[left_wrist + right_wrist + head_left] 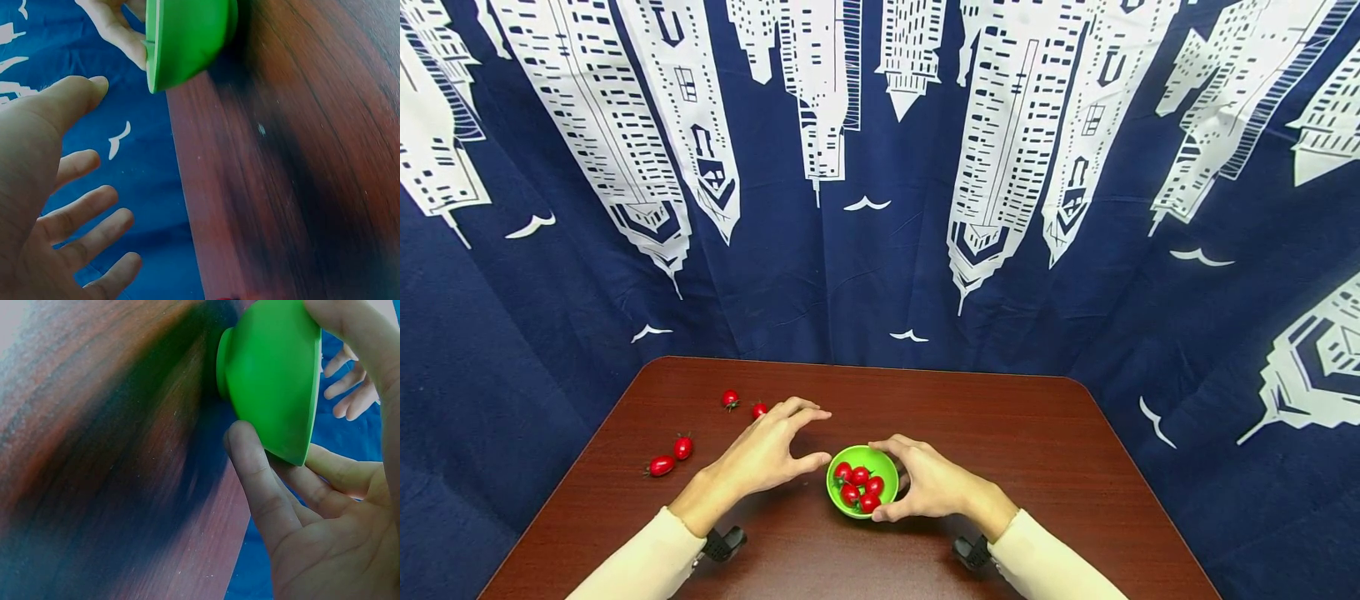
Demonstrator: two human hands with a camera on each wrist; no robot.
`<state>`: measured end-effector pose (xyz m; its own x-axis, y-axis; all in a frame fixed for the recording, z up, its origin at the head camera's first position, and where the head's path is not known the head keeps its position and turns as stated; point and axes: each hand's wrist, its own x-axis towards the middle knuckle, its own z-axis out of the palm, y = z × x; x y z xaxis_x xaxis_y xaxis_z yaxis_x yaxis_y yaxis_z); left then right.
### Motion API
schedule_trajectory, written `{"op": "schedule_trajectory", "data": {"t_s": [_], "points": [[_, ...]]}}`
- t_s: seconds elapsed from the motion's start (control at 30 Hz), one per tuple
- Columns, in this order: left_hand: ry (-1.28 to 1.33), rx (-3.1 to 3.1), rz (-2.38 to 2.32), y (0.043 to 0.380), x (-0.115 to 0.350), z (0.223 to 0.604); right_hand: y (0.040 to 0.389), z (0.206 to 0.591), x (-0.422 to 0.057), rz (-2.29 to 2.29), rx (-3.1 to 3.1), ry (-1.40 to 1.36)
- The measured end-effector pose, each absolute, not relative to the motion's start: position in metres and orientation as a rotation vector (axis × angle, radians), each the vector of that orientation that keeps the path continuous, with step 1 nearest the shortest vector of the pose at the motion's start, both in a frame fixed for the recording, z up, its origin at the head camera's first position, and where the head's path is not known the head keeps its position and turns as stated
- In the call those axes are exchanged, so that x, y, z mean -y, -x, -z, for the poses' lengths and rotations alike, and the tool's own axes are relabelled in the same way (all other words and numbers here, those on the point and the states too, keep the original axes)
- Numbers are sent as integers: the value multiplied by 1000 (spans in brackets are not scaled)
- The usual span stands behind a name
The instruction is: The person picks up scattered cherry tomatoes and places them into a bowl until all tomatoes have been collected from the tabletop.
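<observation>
A small green bowl (269,387) is near the front middle of the table, with several red cherry tomatoes (860,476) inside. My right hand (934,482) holds it from the right, thumb at the near rim and fingers on the far side. Whether the bowl's foot touches the wood is hard to tell. To the left of the bowl, my left hand (771,446) hovers with spread, relaxed fingers and holds nothing; its thumb tip is close to the rim. In the left wrist view a gap separates that thumb (78,100) from the bowl (187,44).
Several loose cherry tomatoes lie on the brown wooden table (1000,433) at the left: one tomato (661,466) beside another (682,447), a third (730,399) farther back, and one (759,410) partly behind my left hand. A blue cloth (880,267) with white buildings hangs beyond.
</observation>
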<state>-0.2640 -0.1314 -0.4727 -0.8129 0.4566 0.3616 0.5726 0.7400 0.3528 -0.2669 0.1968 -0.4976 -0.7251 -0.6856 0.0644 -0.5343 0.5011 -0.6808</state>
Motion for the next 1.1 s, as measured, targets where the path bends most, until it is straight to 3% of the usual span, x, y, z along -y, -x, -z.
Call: {"op": "schedule_trajectory", "data": {"t_s": [1.1], "points": [[460,2766,741,307,185,502,264,496,-197,1059,-2500,1029]]}}
